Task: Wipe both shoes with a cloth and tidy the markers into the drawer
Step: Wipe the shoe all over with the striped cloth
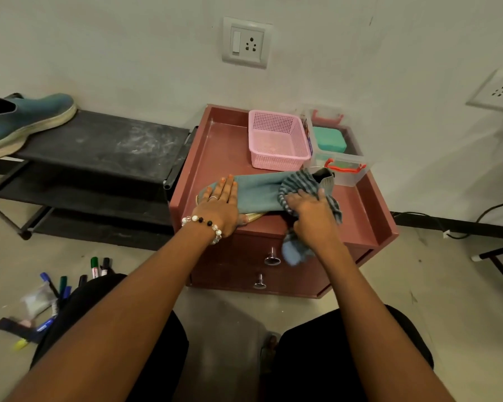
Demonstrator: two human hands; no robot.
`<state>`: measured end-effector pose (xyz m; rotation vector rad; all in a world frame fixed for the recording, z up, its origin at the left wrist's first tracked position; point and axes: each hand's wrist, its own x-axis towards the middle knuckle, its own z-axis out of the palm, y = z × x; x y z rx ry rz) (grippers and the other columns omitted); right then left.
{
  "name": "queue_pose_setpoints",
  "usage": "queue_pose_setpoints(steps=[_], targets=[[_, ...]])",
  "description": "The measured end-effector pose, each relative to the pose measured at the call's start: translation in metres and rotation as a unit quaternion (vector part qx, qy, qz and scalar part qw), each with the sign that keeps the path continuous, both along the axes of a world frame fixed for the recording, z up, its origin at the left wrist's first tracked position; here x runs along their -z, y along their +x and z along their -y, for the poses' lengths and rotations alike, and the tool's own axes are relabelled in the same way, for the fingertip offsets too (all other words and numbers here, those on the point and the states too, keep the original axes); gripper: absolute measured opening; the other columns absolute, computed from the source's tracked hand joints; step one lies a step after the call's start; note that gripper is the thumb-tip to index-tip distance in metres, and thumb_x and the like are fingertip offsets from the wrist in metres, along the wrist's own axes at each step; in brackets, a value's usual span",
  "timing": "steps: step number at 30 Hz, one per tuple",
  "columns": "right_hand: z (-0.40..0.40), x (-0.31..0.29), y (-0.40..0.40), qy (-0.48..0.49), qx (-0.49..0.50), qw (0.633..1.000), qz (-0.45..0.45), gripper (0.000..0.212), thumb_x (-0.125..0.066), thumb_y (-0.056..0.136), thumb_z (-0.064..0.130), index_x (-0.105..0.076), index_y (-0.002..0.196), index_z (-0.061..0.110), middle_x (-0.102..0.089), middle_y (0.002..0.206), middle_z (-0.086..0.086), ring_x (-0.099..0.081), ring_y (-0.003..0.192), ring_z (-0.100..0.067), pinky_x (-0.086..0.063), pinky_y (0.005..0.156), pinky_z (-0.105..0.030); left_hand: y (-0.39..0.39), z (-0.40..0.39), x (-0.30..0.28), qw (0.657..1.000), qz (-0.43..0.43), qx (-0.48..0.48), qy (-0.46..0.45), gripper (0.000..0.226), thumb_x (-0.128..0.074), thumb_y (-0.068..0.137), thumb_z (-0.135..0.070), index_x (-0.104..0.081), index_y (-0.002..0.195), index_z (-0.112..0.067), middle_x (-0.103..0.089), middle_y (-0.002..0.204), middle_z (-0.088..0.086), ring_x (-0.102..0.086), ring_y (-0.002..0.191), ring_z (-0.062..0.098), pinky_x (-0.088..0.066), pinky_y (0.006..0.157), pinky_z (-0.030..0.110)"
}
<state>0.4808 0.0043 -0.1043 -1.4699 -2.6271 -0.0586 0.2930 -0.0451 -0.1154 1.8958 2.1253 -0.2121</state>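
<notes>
A teal shoe (pixel 256 192) lies on its side on top of the maroon drawer unit (pixel 360 224). My left hand (pixel 222 203) presses flat on its toe end, fingers straight. My right hand (pixel 311 213) grips a blue striped cloth (pixel 298 184) against the shoe's heel end, and a tail of the cloth hangs over the top drawer. The second teal shoe (pixel 21 123) stands on the black shoe rack (pixel 105 140) at the left. Several markers (pixel 70 281) lie scattered on the floor at the lower left. Both drawers are closed, each with a metal knob (pixel 272 258).
A pink basket (pixel 276 140) and a clear box (pixel 339 158) with a teal item and red handles stand at the back of the drawer unit's top. A small plastic bag (pixel 37 303) lies among the markers. Black cables (pixel 476 224) run along the wall at right.
</notes>
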Motion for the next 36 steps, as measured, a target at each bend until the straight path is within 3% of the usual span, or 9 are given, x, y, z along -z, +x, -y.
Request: queue_pose_setpoints(steps=[5,9,14,18,23,26,30,33,36], targets=[[0.030,0.011,-0.034,0.007,0.027,1.000,0.010,0.057,-0.045,0.085,0.000,-0.033,0.140,-0.005,-0.038,0.144,-0.021,-0.027,0.138,-0.033,-0.001,0.117,-0.044,0.005,0.000,0.002,1.000,-0.010,-0.015,0.008,0.080,-0.027,0.099,-0.049,0.020,0.147,-0.005,0.028,0.154,0.008,0.023,0.143,0.021,0.011,0.115,0.040],[0.041,0.006,-0.051,-0.136,-0.093,0.983,-0.079,0.070,-0.050,0.076,-0.008,-0.035,0.143,0.005,-0.032,0.151,-0.014,-0.020,0.143,-0.024,-0.001,0.116,-0.026,0.007,0.004,-0.002,0.999,-0.036,0.001,0.010,0.076,-0.036,0.098,-0.017,0.022,0.146,-0.002,0.030,0.153,0.011,0.023,0.143,0.024,0.009,0.118,0.041],[0.009,-0.002,-0.014,-0.064,-0.050,0.994,-0.070,0.063,-0.054,0.070,-0.009,-0.058,0.128,0.015,-0.059,0.129,-0.008,-0.048,0.125,-0.024,-0.011,0.114,-0.031,0.002,0.003,0.001,1.000,-0.006,0.001,0.025,0.081,-0.029,0.099,-0.050,0.018,0.148,-0.005,0.027,0.155,0.009,0.023,0.143,0.021,0.010,0.116,0.040],[0.014,0.001,-0.029,-0.005,0.009,1.000,-0.002,0.044,-0.053,0.078,0.003,-0.056,0.122,0.007,-0.059,0.121,-0.013,-0.046,0.120,-0.029,-0.015,0.114,-0.038,0.004,-0.001,0.002,1.000,-0.013,-0.007,0.021,0.081,-0.029,0.099,-0.049,0.018,0.148,-0.004,0.026,0.155,0.009,0.022,0.144,0.022,0.010,0.116,0.040],[0.031,0.000,-0.054,-0.144,-0.128,0.980,-0.043,0.066,-0.050,0.077,-0.005,-0.039,0.141,0.006,-0.038,0.148,-0.011,-0.026,0.141,-0.023,-0.008,0.114,-0.025,0.008,0.002,-0.001,0.999,-0.044,-0.004,0.001,0.080,-0.038,0.094,-0.011,0.023,0.145,-0.001,0.032,0.152,0.012,0.025,0.142,0.025,0.009,0.117,0.042],[0.015,-0.006,-0.032,-0.148,-0.096,0.984,-0.015,0.070,-0.047,0.079,-0.008,-0.039,0.144,0.018,-0.030,0.153,-0.009,-0.026,0.141,-0.025,-0.013,0.112,-0.024,0.005,0.001,0.001,1.000,-0.011,-0.008,0.012,0.078,-0.033,0.101,-0.036,0.022,0.146,-0.003,0.031,0.153,0.009,0.025,0.142,0.023,0.011,0.115,0.040],[0.010,-0.003,-0.025,-0.019,0.035,0.999,0.018,0.046,-0.048,0.083,0.003,-0.053,0.128,0.009,-0.054,0.129,-0.015,-0.044,0.120,-0.033,-0.027,0.108,-0.035,0.005,-0.002,0.005,1.000,-0.010,-0.013,0.020,0.081,-0.027,0.099,-0.050,0.019,0.147,-0.005,0.027,0.155,0.009,0.023,0.143,0.021,0.012,0.115,0.039],[0.025,0.003,-0.055,-0.041,-0.003,0.998,0.036,0.041,-0.050,0.087,0.011,-0.049,0.127,0.001,-0.051,0.130,-0.016,-0.039,0.126,-0.034,-0.024,0.109,-0.040,0.008,-0.001,0.003,0.999,-0.019,-0.019,0.019,0.080,-0.034,0.100,-0.039,0.020,0.147,-0.004,0.028,0.154,0.010,0.024,0.143,0.022,0.011,0.115,0.040],[0.028,-0.001,-0.064,-0.143,-0.093,0.985,-0.003,0.055,-0.052,0.083,0.002,-0.043,0.138,0.005,-0.040,0.144,-0.016,-0.029,0.138,-0.031,-0.018,0.114,-0.033,0.009,0.001,-0.001,0.999,-0.035,-0.017,0.003,0.084,-0.043,0.094,-0.014,0.023,0.145,-0.001,0.031,0.153,0.011,0.025,0.142,0.024,0.010,0.116,0.040]])
